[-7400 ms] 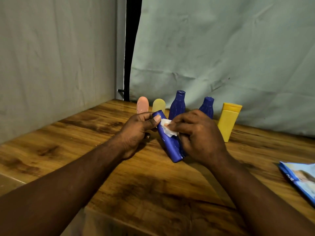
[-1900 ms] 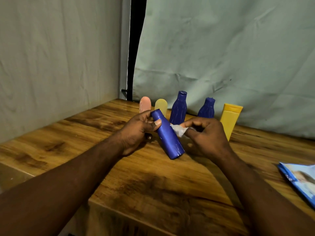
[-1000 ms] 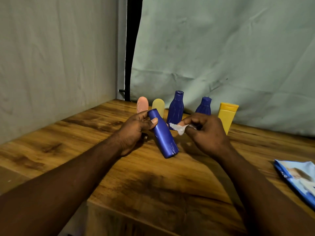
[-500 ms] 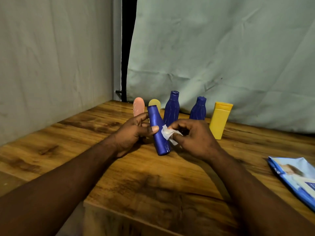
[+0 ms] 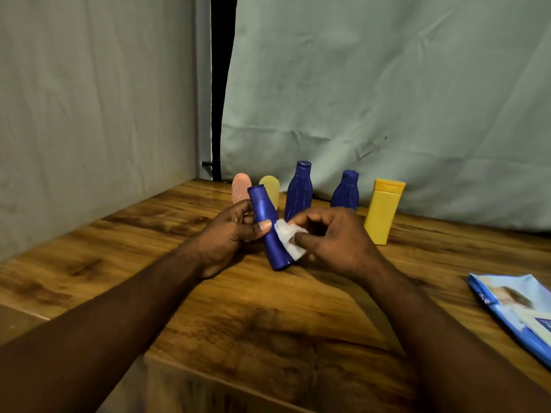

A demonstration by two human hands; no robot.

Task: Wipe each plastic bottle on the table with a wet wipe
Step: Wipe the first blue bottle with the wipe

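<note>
Worktop (image 5: 98, 254): wood-grain, carrying everything.
Left hand (image 5: 229, 239): thumb and fingers curled round the held blue bottle (image 5: 269, 234), which tilts cap-up with its base low by the worktop; contact cannot be told.
Wet wipe (image 5: 287, 241): white, crumpled, pressed to that bottle's right side.
Right hand (image 5: 337, 236): thumb and fingertips pinch the wet wipe.
Back row: pink bottle (image 5: 241, 189), pale yellow bottle (image 5: 270, 189), taller dark blue bottle (image 5: 299, 192), shorter dark blue bottle (image 5: 346, 190), yellow bottle (image 5: 383, 211), all upright.
Wipes pack (image 5: 518, 311): blue, lying flat at far right.
</note>
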